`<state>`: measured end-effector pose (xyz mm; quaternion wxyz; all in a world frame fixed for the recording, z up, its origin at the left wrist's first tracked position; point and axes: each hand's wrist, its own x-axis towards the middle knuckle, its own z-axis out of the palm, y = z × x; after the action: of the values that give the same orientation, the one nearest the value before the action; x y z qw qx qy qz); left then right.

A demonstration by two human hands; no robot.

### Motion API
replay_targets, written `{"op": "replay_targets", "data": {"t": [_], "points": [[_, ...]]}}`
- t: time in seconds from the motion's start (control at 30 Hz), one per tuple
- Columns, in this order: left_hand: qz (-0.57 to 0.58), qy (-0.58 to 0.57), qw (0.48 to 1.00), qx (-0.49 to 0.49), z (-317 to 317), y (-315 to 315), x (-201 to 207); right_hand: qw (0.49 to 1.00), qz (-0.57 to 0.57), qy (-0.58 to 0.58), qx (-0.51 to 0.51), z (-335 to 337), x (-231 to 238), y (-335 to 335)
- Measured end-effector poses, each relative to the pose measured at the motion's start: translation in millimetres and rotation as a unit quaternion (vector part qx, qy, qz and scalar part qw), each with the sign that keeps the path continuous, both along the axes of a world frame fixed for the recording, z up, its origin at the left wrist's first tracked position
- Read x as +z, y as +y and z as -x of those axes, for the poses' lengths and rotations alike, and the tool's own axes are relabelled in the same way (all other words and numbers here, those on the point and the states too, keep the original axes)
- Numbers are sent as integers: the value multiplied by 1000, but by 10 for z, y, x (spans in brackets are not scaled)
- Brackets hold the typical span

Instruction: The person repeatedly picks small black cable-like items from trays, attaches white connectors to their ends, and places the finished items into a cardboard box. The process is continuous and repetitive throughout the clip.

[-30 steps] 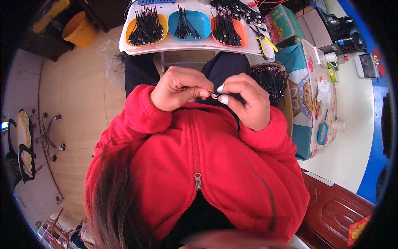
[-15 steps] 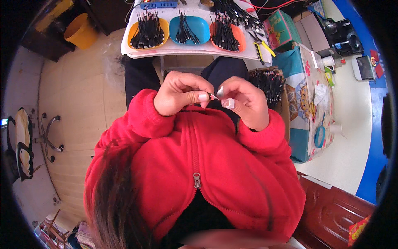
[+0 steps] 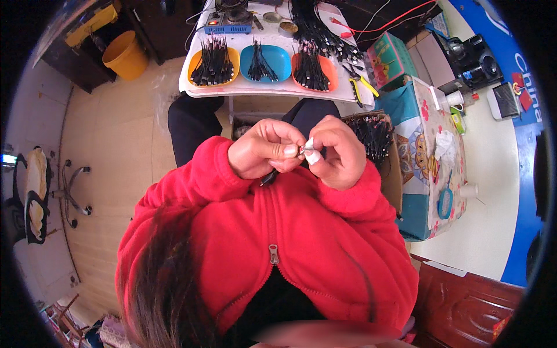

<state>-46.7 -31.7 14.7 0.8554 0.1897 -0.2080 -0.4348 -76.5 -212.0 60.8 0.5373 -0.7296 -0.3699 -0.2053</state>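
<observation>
With left hand (image 3: pixel 262 149), gripping a black cable (image 3: pixel 268 177) near its wire end (image 3: pixel 301 151) and, with right hand (image 3: pixel 337 151), pinching that end, close before the red jacket (image 3: pixel 232 232), presumably for fine control.

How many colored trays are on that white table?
3, in a row along the near edge of the table: a yellow tray on the left, a blue tray mid-row, an orange tray on the right. No others show.
</observation>
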Motion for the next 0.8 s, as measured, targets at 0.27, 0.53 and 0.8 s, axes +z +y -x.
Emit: {"op": "replay_targets", "data": {"t": [0.27,0.53,0.8], "points": [[-202,-210,939,181,-79,162,200,902,-215,360,102,-35,-166,55],[-267,-255,910,189,-454,251,302,976,-66,196,69,-552,-171,-40],[-402,-349,788,309,-1235,300,662,924,-167,342,35,-1492,-421,-230]]}}
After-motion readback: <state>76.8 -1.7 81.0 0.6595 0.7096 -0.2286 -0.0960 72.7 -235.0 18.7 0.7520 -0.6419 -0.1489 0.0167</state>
